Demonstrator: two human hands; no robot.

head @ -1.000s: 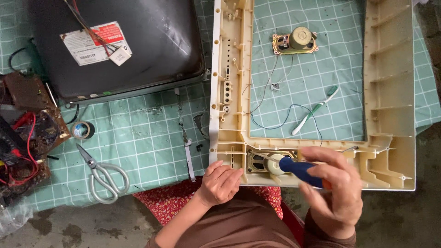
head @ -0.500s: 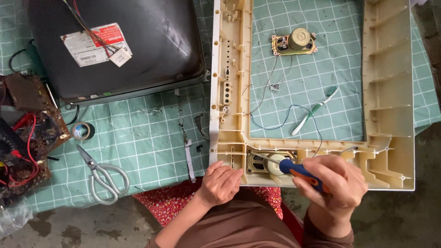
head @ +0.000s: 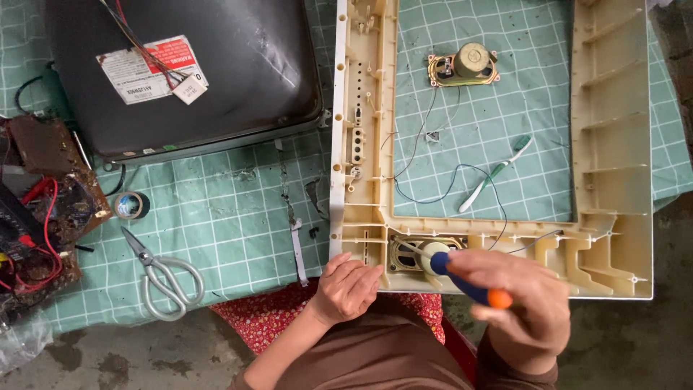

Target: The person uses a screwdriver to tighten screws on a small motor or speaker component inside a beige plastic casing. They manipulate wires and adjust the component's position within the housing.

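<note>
While your right hand [head: 530, 307] clasps the blue-and-orange screwdriver [head: 462, 282], its shaft runs up-left to the oval speaker [head: 415, 254] seated in the beige frame's [head: 610, 144] lower rail. Your left hand [head: 346, 289], fingers curled and holding nothing, braces that rail just left of the speaker.

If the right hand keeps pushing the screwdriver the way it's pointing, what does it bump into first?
Probably the speaker set in the corner of the beige plastic frame. The right hand aims the screwdriver up-left, and its tip looks right at the speaker's edge, though depth is hard to judge.
</note>
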